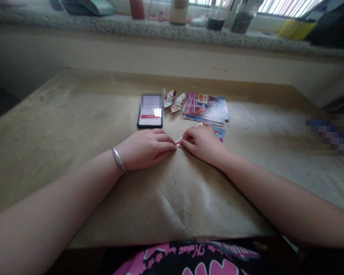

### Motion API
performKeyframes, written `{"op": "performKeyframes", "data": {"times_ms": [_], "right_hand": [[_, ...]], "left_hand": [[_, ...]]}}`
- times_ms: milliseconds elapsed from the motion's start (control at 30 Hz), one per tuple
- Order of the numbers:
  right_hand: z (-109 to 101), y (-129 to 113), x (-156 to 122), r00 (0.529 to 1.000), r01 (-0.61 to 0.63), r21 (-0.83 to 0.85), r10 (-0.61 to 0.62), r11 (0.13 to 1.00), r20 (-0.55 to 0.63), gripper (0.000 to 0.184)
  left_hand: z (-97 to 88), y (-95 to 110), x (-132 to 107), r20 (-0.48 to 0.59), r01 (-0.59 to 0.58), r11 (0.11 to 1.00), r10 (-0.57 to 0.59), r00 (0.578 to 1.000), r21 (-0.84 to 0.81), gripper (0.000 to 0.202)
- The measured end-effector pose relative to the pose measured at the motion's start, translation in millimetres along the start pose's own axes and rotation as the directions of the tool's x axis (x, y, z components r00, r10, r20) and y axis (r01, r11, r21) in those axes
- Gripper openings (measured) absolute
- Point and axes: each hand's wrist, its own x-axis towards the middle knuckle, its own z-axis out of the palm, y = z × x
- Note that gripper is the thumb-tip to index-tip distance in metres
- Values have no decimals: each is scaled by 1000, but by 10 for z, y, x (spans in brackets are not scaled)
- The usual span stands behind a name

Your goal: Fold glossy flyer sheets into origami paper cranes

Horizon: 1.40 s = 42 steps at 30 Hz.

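A small folded piece of printed paper (178,143) lies low on the table between my two hands. My left hand (149,148), with a silver bracelet at the wrist, pinches its left end with fingers pressed together. At the other side my right hand (203,141) grips the same paper between thumb and bent fingers, covering much of it. A blue printed part (219,132) sticks out beyond the right hand; whether it belongs to the same paper I cannot tell. Behind the hands sits a folded paper figure (174,102), white with red print, with pointed wing-like flaps.
A phone (150,114) with a lit screen lies left of the paper figure. To its right is a stack of colourful printed sheets (208,107). The table (74,114) has a brownish cover. Bottles and jars (179,11) stand on the stone windowsill (109,28) behind.
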Motion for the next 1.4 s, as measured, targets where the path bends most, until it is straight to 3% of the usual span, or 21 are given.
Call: {"op": "performKeyframes", "data": {"times_ms": [267,467,867,1100,1233,1400], "right_hand": [[-50,68,-59,1000,-29,-16,29,999,-4,17],[-50,175,-101,999,-1,-18,0,1000,-47,14],[-66,218,-111,998,-53,43,55,998,-40,12],[-85,218,-168,988,84,-115,-97,990,-119,16],[-129,173,-194,966,209,-231,-238,950,-105,21],[-163,216,-209,955,256,-257,-285,932,-80,25]], "left_hand": [[2,78,24,13,40,994,-41,999,102,30],[8,116,47,10,52,992,-54,999,119,29],[13,125,46,-8,63,990,-63,998,128,27],[8,125,51,-6,56,991,-56,998,119,28],[12,129,48,-17,56,990,-54,998,128,30],[11,126,49,-16,56,991,-54,998,120,30]]}}
